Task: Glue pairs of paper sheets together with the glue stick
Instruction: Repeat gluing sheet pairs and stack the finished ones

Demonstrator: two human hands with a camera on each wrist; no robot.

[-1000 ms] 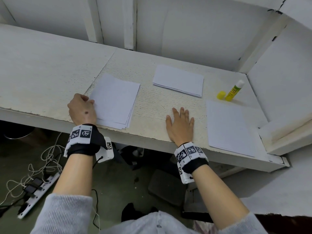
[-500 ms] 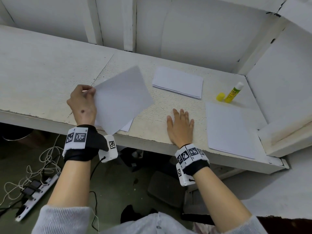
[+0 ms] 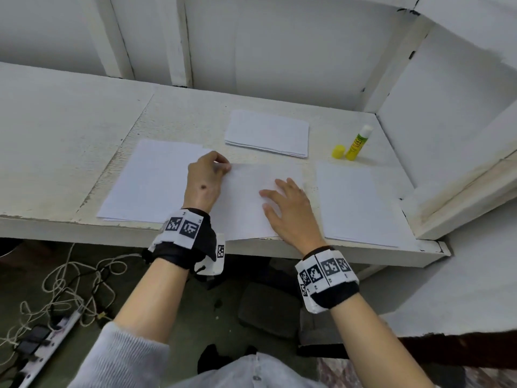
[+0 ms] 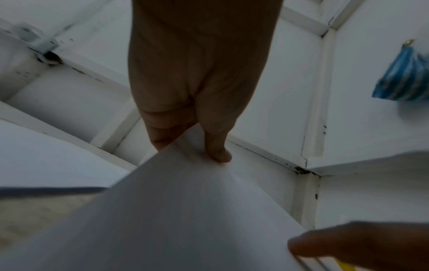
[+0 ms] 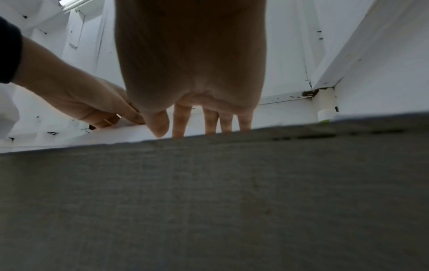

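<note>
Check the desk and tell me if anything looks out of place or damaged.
Little stands out. The glue stick stands uncapped, its yellow cap beside it, as gluing needs. The sheet between the left hand and right hand overhangs the desk's front edge slightly. The desk's paint is chipped along that edge.

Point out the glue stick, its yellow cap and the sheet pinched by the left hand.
glue stick (image 3: 357, 143), head view, on its yellow label.
yellow cap (image 3: 338, 151), head view, on its side.
sheet (image 3: 243, 203), head view, bare middle between the hands.
</note>
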